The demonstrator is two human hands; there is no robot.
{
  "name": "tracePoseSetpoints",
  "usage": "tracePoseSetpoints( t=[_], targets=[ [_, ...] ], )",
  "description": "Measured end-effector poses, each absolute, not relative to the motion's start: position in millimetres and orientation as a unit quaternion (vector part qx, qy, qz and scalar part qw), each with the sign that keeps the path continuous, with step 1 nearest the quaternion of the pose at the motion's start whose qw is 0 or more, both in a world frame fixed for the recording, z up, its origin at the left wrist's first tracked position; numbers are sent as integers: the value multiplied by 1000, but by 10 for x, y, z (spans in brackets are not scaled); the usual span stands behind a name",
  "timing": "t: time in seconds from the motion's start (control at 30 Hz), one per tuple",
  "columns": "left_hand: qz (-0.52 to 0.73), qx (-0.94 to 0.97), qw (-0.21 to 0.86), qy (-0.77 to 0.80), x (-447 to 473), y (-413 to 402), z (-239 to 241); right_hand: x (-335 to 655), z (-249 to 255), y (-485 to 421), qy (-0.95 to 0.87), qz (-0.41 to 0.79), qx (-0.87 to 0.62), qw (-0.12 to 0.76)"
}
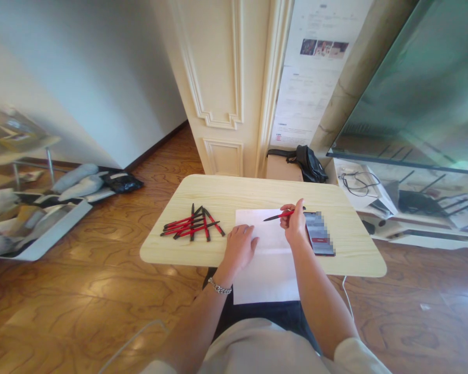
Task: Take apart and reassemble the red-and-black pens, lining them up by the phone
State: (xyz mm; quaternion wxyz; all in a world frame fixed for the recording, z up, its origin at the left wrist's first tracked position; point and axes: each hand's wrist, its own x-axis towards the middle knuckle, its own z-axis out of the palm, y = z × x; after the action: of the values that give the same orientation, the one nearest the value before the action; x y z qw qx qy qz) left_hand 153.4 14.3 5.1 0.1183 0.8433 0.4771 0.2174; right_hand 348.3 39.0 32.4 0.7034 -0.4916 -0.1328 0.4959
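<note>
My right hand (295, 224) is closed around a red and black pen (277, 216), its tip pointing left over a white sheet of paper (265, 259). My left hand (239, 246) lies flat on the left part of that sheet, fingers loosely stretched, holding nothing; a silver bracelet (219, 287) circles its wrist. A pile of several red and black pens (193, 226) lies on the light wooden table (351, 254), left of the paper and apart from both hands. A dark phone (319, 233) rests just right of my right hand.
The paper hangs over the table's near edge. A black bag (306, 161) sits behind the table by a cream panelled door (222, 83). Cushions and a white tray (42, 231) lie on the wooden floor at left. A glass shelf with cables (405, 192) stands at right.
</note>
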Motion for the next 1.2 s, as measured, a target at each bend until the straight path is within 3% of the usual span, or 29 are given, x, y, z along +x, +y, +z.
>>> tracePoseSetpoints(
  t=[0.3,0.5,0.67,0.8,1.2],
  targets=[
    [196,852,82,479,1608,304,-31,3303,198,481,-178,590,-473,630],
    [194,858,100,465,1574,262,-28,3120,-28,489,-300,417,-570,642],
    [154,859,64,485,1565,217,44,3144,-96,528,-343,420,-602,587],
    [140,862,46,486,1569,197,64,3162,-115,544,-414,350,-652,530],
    [142,861,56,485,1575,197,64,3108,-184,521,-480,263,-699,461]
  ],
)
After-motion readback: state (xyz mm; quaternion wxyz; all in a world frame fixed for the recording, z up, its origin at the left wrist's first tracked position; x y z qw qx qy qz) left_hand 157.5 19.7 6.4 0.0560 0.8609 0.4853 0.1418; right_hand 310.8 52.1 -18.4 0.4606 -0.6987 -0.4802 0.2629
